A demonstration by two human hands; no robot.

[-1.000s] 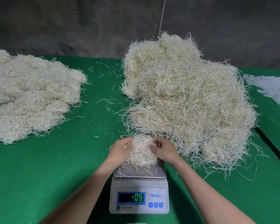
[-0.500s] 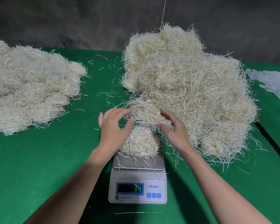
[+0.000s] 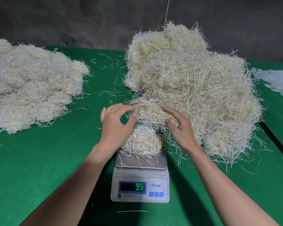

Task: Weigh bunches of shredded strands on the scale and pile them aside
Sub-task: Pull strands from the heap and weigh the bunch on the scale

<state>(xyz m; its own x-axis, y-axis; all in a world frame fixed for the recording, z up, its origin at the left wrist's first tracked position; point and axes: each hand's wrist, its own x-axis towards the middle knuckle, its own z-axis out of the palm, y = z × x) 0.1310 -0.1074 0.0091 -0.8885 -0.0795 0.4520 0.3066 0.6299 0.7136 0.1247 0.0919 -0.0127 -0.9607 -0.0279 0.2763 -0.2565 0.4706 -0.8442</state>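
Bunch (image 3: 141,142) sits on the scale (image 3: 140,175) pan, reading about 99; left hand (image 3: 116,126) and right hand (image 3: 180,128) hover above it, spread and empty; advise touching nothing until digits settle, then adjusting from the heap (image 3: 194,82) at 1 o'clock.

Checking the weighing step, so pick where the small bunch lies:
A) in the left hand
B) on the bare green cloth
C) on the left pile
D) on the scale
D: the bunch lies on the pan of the scale, above its lit display.
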